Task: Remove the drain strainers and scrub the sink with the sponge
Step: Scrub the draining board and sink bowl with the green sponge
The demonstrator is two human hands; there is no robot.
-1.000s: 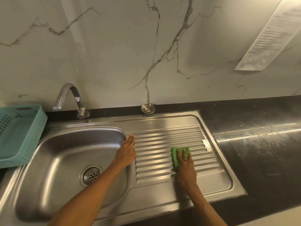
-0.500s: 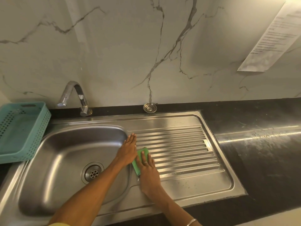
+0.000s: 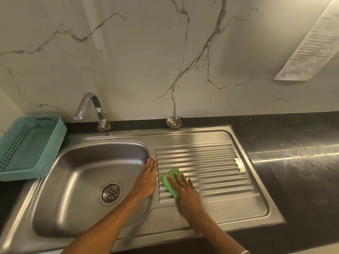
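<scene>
So the right hand (image 3: 184, 189) is flat on the green sponge (image 3: 169, 182), fingers straight and spread, pressing it down onto the left end of the ribbed draining board (image 3: 211, 171) of the stainless sink (image 3: 229, 208). There's a ring on one finger and a bracelet at the wrist. The left hand (image 3: 147, 177) lies just beside the sponge, palm down with fingers straight and together, resting on the strip of steel between the basin (image 3: 73, 180) and the ribs, fingertips pointing toward the wall. One drain strainer (image 3: 173, 122) sits out of the sink, on the black counter ledge (image 3: 293, 143) right against the marble backsplash, behind the draining board. The basin's drain (image 3: 110, 193) shows a plate with small round holes; can't tell if that's a second strainer or just the fixed drain. A teal perforated basket (image 3: 27, 147) sits left of the basin, the tap (image 3: 91, 109) is behind it, and a printed sheet (image 3: 311, 43) hangs on the wall top right.
</scene>
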